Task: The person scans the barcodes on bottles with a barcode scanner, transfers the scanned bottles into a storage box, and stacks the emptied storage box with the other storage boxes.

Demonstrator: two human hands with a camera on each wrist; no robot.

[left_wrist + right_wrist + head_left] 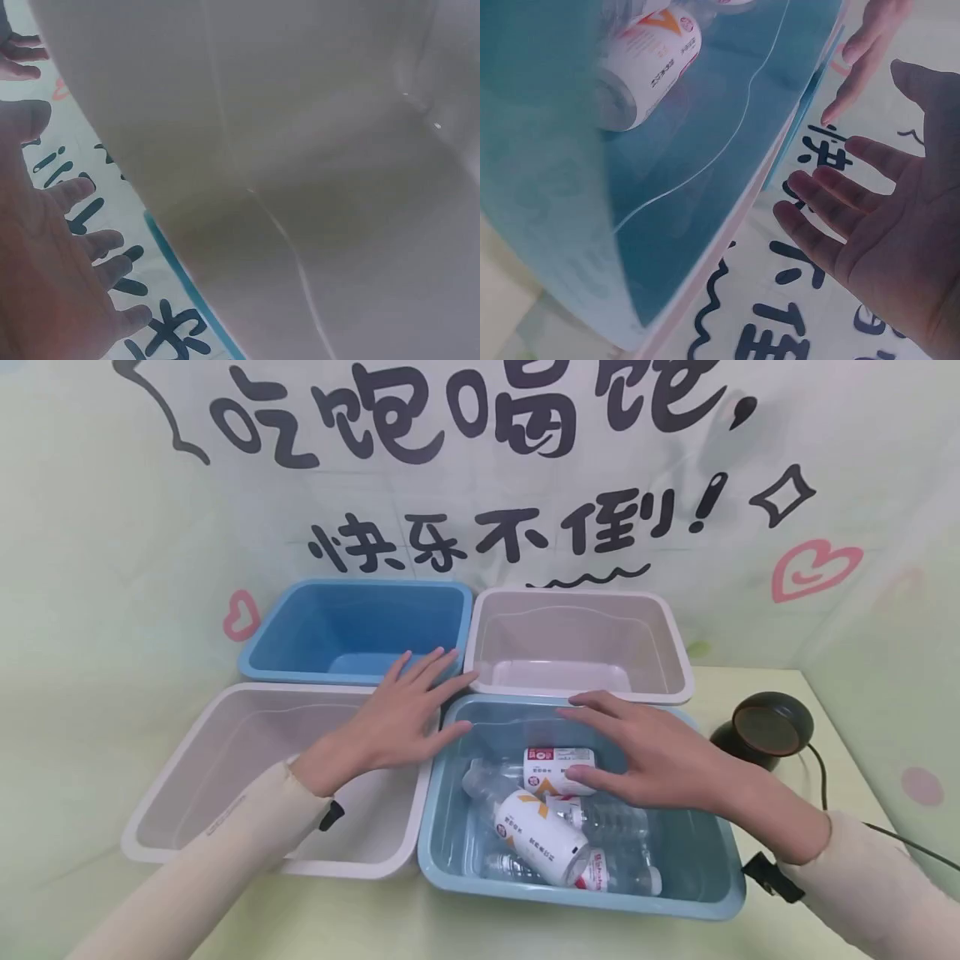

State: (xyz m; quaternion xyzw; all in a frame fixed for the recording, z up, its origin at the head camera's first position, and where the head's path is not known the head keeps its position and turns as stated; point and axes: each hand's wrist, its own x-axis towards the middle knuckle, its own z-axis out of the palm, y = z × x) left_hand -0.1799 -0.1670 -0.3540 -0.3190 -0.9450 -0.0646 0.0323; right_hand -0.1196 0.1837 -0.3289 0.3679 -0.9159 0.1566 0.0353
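At the near right of the counter [750,681], a blue-green tub [585,902] is holding clear, white-labelled bottles [536,835] in a loose heap. Above them the right hand [652,752] is hovering with fingers spreading loosely; the left hand [397,718] is hovering, fingers outstretched, over the near left pale tub's [341,867] right side. Beyond, a blue tub [360,678] and a pinkish tub [555,635] are standing side by side before a lettered backdrop [480,568].

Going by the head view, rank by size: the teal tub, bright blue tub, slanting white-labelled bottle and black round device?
1. Teal tub
2. Bright blue tub, farther back
3. Slanting white-labelled bottle and black round device: too alike to rank
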